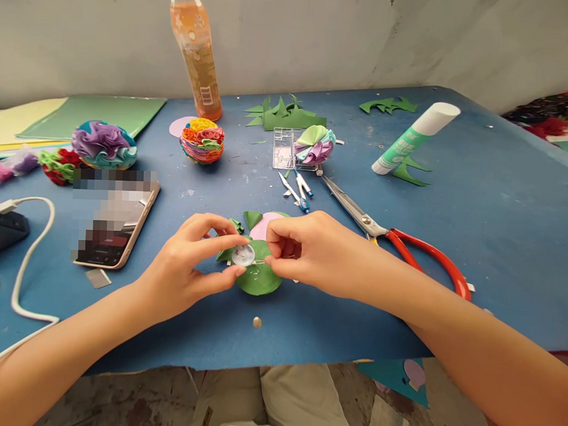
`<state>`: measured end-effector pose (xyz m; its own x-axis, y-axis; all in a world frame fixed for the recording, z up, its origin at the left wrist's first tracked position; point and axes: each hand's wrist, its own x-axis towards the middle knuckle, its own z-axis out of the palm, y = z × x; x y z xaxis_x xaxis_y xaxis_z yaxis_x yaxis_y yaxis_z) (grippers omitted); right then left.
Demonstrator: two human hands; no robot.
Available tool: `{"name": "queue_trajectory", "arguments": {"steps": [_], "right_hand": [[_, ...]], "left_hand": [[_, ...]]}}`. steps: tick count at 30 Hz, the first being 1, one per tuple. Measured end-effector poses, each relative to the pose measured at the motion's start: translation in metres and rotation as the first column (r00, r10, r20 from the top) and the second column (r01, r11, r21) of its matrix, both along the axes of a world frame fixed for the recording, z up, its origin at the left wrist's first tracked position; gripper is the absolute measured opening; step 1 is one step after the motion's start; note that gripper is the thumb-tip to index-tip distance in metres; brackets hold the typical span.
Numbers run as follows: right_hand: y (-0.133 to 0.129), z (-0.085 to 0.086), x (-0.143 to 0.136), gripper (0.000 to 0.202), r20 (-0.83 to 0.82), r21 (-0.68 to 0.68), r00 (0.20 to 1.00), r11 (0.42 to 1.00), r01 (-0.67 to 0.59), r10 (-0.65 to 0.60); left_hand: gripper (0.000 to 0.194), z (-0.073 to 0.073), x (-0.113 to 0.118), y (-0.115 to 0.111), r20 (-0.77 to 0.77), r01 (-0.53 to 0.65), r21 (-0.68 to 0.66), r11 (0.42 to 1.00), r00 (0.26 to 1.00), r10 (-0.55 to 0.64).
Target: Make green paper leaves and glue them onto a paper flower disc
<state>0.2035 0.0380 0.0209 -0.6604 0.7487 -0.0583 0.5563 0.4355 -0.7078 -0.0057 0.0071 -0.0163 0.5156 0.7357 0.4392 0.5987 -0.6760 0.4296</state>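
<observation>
Between the thumb and fingers of my left hand is a small, round, clear plastic piece, held at its rim. My right hand is closed in a pinch on a thin pale stick-like piece, whose end reaches the clear piece. Both hands hover over green paper circles on the blue table. A pink paper circle and small folded green paper pieces lie just behind, partly hidden by my fingers.
Scissors with red handles lie right of my hands, with a compass behind. Around them are a phone, a tilted glue stick, a drink bottle, paper flower balls, green scraps and a white cable.
</observation>
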Motion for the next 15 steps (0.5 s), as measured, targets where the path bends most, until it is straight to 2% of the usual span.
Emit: {"name": "queue_trajectory", "arguments": {"steps": [6,15], "right_hand": [[0.0000,-0.0017,-0.0014,0.014,-0.043,-0.007,0.999,1.000,-0.016,0.015],[-0.0013,0.0034,0.0007,0.015,-0.044,0.010,0.998,0.999,0.038,-0.038]], "left_hand": [[0.024,-0.0044,0.0009,0.0001,-0.051,0.070,0.026,0.997,0.996,-0.069],[0.022,-0.0002,-0.0012,0.0000,-0.077,0.028,0.057,0.998,0.997,-0.024]]}}
